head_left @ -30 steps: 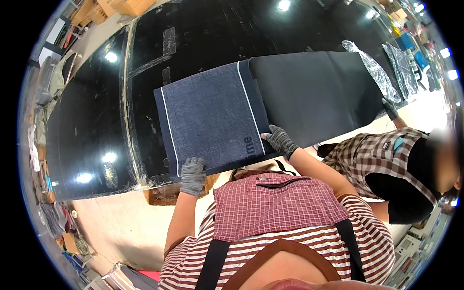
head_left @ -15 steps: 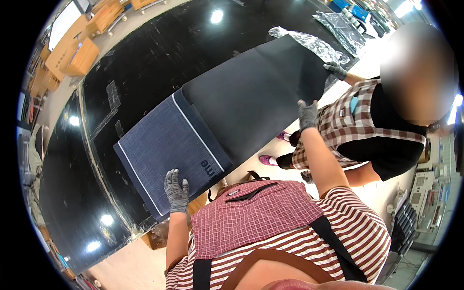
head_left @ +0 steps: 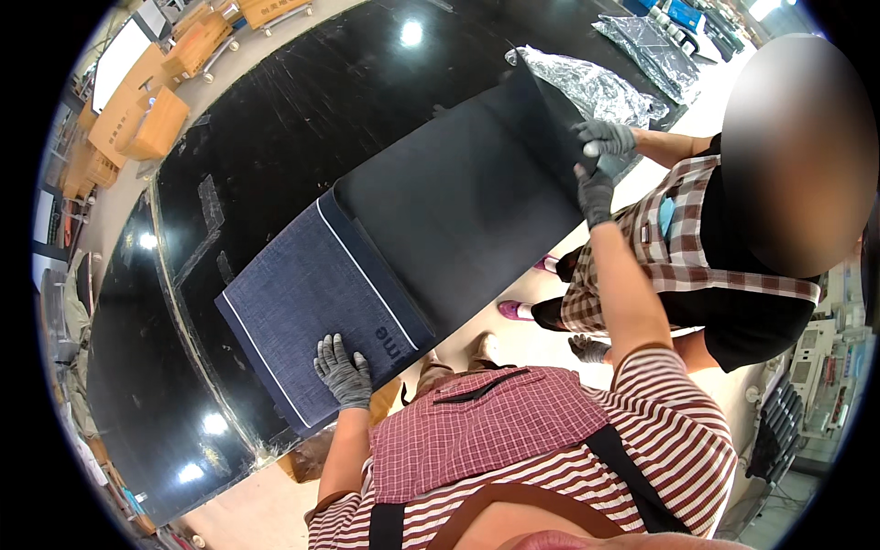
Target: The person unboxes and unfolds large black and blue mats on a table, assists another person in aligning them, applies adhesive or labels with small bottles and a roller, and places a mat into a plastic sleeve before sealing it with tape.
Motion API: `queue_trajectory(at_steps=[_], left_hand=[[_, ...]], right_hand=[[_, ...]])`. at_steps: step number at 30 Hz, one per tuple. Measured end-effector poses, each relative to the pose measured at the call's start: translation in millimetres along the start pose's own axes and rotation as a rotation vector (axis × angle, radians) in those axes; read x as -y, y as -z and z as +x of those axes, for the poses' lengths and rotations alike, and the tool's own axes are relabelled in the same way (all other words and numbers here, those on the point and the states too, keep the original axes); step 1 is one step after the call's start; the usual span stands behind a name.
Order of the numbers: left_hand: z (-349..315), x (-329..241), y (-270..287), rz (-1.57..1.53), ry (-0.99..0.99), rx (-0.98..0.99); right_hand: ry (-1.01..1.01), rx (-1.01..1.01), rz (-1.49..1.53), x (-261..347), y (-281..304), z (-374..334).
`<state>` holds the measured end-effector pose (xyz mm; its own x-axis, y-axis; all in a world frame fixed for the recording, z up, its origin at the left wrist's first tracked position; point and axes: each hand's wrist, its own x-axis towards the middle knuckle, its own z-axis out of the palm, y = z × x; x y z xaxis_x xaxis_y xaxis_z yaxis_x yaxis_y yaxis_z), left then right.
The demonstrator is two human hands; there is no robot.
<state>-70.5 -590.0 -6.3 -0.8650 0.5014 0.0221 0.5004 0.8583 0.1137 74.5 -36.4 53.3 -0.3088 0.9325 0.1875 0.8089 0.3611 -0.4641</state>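
Note:
A long dark piece lies across the glossy black table: a blue denim-look panel (head_left: 293,293) with white stripes at the left and a smooth black sheet (head_left: 440,206) at the right. My left hand (head_left: 343,371), in a grey glove, rests flat on the blue panel near its front edge, fingers stretched out. At the sheet's right end my right hand (head_left: 596,194), also gloved, grips the edge; its fingers are partly hidden. A co-worker's gloved hand (head_left: 607,137) is at the same edge, just beyond mine. The far right corner of the sheet stands raised.
Clear plastic wrapping (head_left: 587,84) lies behind the sheet, with more plastic-wrapped items (head_left: 649,55) farther back. A co-worker in a checked apron (head_left: 632,229) stands close on my right. Tape strips (head_left: 209,197) mark the black tabletop (head_left: 302,110); wooden carts (head_left: 151,124) stand beyond it.
The sheet's right end has lifted and bent inward. My right hand and the co-worker's hand have come together at its edge. My left hand has slid slightly right and nearer.

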Motion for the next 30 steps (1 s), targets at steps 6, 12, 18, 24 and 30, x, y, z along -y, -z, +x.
queue_trajectory(at_steps=[6,12,18,24,30], left_hand=[[4.4,-4.8,-4.9,-0.021,-0.005,-0.069],[8.5,-10.2,1.8,-0.028,-0.026,-0.086],[3.1,-3.0,-3.7,-0.032,-0.008,-0.083],[1.8,-5.1,-2.9,-0.023,-0.004,-0.091],[-1.9,3.8,-11.0,-0.024,0.001,-0.103]], right_hand=[[0.547,0.335,0.378,-34.9,-40.2,-70.4],[0.474,0.433,0.228,-22.3,-32.8,-90.2],[0.292,0.42,0.65,9.8,-0.5,-123.7],[0.694,0.618,-0.124,3.9,-16.2,-143.2],[0.552,0.169,0.029,-27.1,-43.4,-61.9]])
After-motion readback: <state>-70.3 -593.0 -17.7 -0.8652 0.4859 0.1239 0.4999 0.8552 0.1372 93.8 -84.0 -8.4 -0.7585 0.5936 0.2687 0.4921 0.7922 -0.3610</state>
